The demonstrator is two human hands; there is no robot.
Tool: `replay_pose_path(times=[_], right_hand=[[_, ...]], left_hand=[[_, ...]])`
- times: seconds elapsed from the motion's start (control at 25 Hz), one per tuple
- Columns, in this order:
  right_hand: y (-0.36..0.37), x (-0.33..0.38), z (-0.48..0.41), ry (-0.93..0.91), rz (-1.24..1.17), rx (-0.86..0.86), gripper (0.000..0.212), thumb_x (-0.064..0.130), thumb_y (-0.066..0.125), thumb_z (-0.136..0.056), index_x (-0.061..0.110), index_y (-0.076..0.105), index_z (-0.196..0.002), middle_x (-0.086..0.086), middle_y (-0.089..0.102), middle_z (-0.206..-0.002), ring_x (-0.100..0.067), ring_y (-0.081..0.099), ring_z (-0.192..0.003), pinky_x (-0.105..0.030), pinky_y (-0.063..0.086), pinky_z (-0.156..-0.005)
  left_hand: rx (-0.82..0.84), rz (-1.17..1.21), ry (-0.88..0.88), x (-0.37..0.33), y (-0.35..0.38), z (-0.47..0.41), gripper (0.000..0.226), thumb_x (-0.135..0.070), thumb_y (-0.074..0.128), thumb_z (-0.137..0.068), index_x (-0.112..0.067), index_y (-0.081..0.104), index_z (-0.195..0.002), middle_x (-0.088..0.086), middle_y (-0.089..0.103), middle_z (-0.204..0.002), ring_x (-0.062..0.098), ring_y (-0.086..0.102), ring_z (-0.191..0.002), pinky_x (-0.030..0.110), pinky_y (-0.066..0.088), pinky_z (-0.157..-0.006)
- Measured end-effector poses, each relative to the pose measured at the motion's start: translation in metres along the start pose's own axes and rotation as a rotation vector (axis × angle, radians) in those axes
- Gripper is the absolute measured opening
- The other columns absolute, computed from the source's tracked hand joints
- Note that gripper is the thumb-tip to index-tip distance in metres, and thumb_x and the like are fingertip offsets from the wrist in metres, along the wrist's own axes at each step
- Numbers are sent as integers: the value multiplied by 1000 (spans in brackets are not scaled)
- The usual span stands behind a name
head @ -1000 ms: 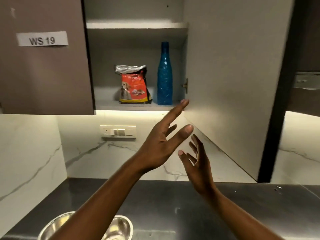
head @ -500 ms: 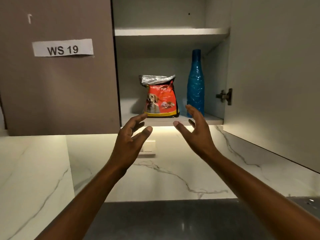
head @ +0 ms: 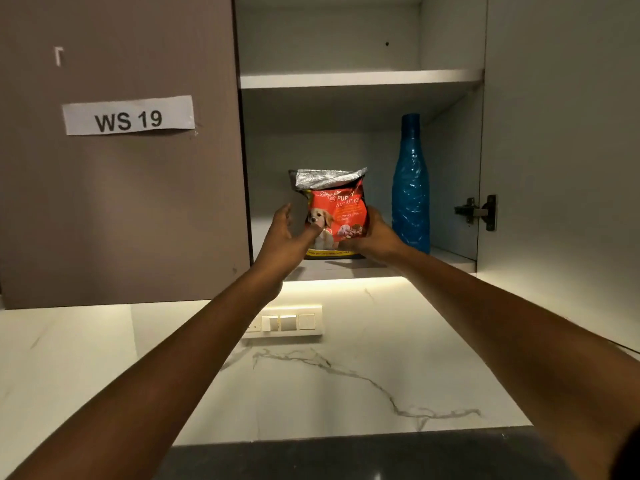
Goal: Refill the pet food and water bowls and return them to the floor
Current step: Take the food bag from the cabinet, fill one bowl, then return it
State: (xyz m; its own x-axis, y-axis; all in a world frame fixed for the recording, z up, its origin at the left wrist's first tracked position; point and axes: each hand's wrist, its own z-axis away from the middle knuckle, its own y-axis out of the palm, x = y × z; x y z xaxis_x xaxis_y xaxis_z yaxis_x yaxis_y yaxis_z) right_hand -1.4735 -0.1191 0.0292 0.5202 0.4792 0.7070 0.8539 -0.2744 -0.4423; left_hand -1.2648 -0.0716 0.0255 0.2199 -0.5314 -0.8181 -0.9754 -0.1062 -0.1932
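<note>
Puppy food bag (head: 334, 216) stood upright on lower cabinet shelf (head: 450, 258), clasped at both sides by left hand (head: 287, 237) and right hand (head: 375, 235). Blue bottle (head: 411, 188) just beside.

Dim overall. Warm strip glow is cast from under the cabinet (head: 346, 268) onto the wall (head: 311, 375); shelf interior shadowed. Edges are bowed; image soft throughout.

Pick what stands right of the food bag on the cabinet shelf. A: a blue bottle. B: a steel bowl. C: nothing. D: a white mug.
A: a blue bottle stands upright just right of the food bag, which both hands grip on the lower shelf.
</note>
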Motion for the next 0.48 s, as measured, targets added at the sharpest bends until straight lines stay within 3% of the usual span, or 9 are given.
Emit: replay_pose_path(times=[0.16,0.2,0.28,0.36,0.48], right_hand=[[-2,-22,-22,91,-132,107,83,10,94,-80,12,51,-151,-13,70,-141,-33,69,-128,-56,53,-113],[-2,-26,-27,108,-170,125,81,8,94,-81,12,53,-150,-13,71,-140,-34,69,-127,-57,54,-113],[0,-34,-36,136,-255,153,80,3,93,-80,12,54,-149,-15,71,-139,-36,69,-127,-58,54,-112],[0,-39,-41,143,-304,191,81,-2,92,-78,12,54,-148,-16,71,-138,-37,70,-126,-58,55,-111],[-1,-39,-39,146,-251,191,89,5,97,-74,13,53,-150,-12,71,-139,-34,70,-125,-55,56,-110]], left_hand=[[19,14,-127,-2,11,-37,96,-42,79,-93,-25,22,-169,8,30,-174,31,45,-151,37,43,-101],[48,46,-165,-1,14,-45,89,-40,79,-94,-25,28,-166,9,39,-170,30,57,-142,38,50,-100],[145,179,-237,2,24,-54,62,-31,77,-97,-25,49,-152,8,64,-148,21,78,-108,36,65,-83],[167,240,-254,6,34,-59,48,-22,73,-100,-20,56,-144,8,74,-132,20,79,-99,34,66,-76],[113,246,-231,7,35,-57,37,-17,68,-104,-20,57,-139,6,75,-127,18,77,-93,29,66,-65]])
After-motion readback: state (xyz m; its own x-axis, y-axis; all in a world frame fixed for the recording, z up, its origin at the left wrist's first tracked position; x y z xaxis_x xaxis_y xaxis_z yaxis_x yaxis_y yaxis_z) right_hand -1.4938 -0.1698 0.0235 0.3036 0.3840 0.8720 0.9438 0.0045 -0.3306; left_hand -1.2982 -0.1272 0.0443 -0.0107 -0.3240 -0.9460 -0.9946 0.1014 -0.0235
